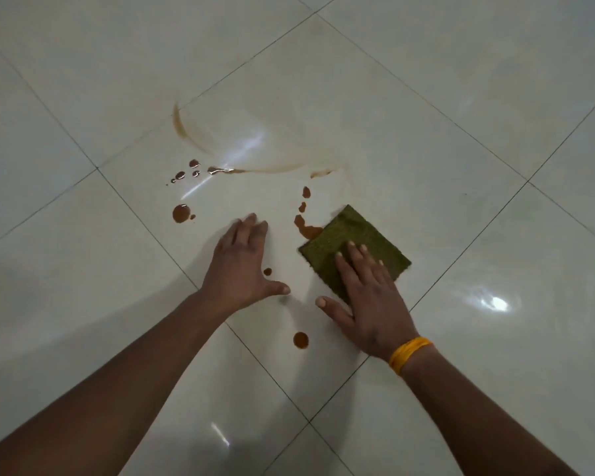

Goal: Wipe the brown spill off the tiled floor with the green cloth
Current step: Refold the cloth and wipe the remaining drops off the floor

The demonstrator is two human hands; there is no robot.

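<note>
Close to the person, a round brown drop (300,340) sits on the tiled floor (461,389) between both wrists; a sleeve-less arm could smear it. The right hand (368,304) presses flat on the green cloth (354,235), fingers straight. The left hand (243,266) rests open on the floor and might slip. Farther off, the brown spill (181,213) could dry into rings.
</note>
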